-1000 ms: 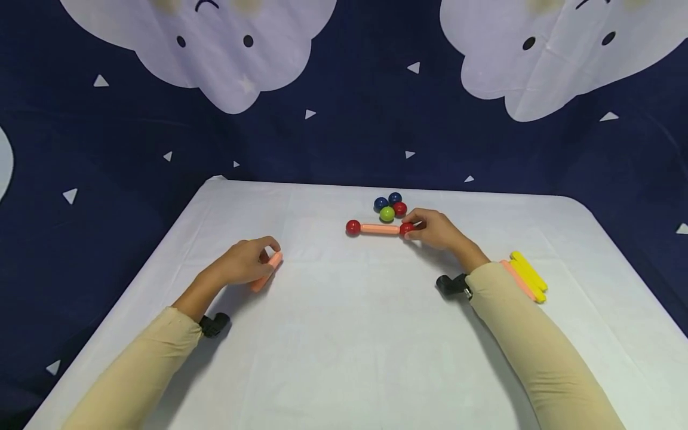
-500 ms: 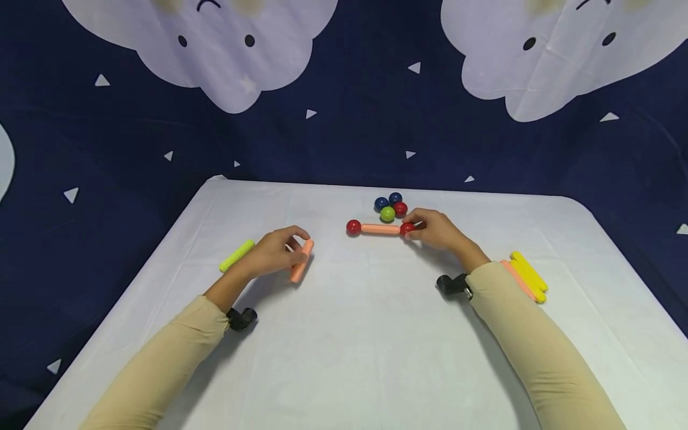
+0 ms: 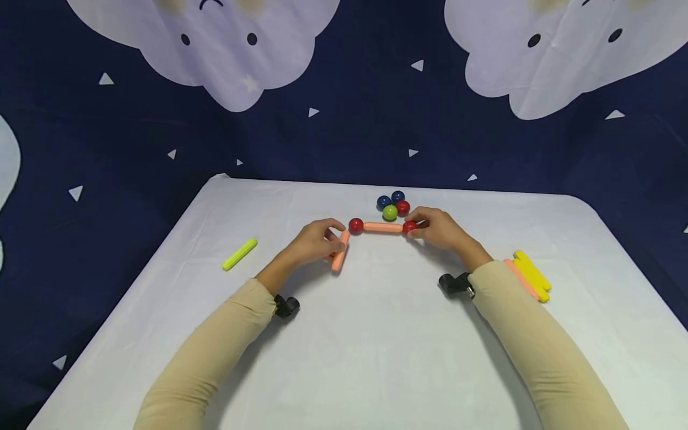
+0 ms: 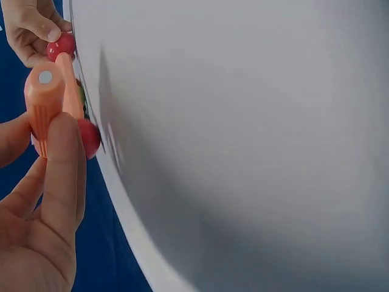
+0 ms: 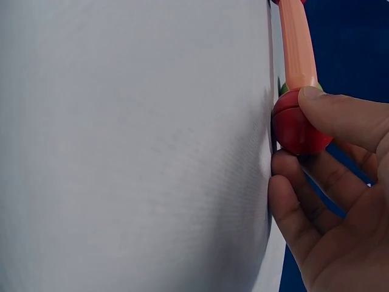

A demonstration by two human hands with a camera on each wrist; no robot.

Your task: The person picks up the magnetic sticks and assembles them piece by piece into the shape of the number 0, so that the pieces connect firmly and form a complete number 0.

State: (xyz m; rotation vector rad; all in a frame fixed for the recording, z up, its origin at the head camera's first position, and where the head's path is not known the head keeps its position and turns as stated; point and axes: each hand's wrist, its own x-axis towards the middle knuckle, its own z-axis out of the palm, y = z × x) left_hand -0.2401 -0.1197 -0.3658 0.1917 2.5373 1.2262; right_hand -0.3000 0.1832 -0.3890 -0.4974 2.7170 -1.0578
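Between its thumb and fingers, my left hand (image 3: 316, 242) pinches an orange stick (image 3: 340, 252); a round silvery spot (image 4: 45, 76) shows on its end in the left wrist view. The stick's upper end is close to a red ball (image 3: 356, 226); whether they touch I cannot tell. A second orange stick (image 3: 383, 227) lies between that ball and another red ball (image 3: 409, 228), forming a straight bar. My right hand (image 3: 439, 229) holds the bar's right-hand ball, thumb on top in the right wrist view (image 5: 352, 118).
Behind the bar sit a green ball (image 3: 390, 212), a loose red ball (image 3: 403, 208) and two dark blue balls (image 3: 384, 203). A yellow-green stick (image 3: 239, 254) lies at left. Yellow sticks (image 3: 531, 272) and an orange stick (image 3: 520, 278) lie by the right forearm on the white table (image 3: 376, 358).
My left hand has carried the orange stick rightward and away from me, up to the left red ball. The yellow-green stick has come into full view. The right hand keeps its place.
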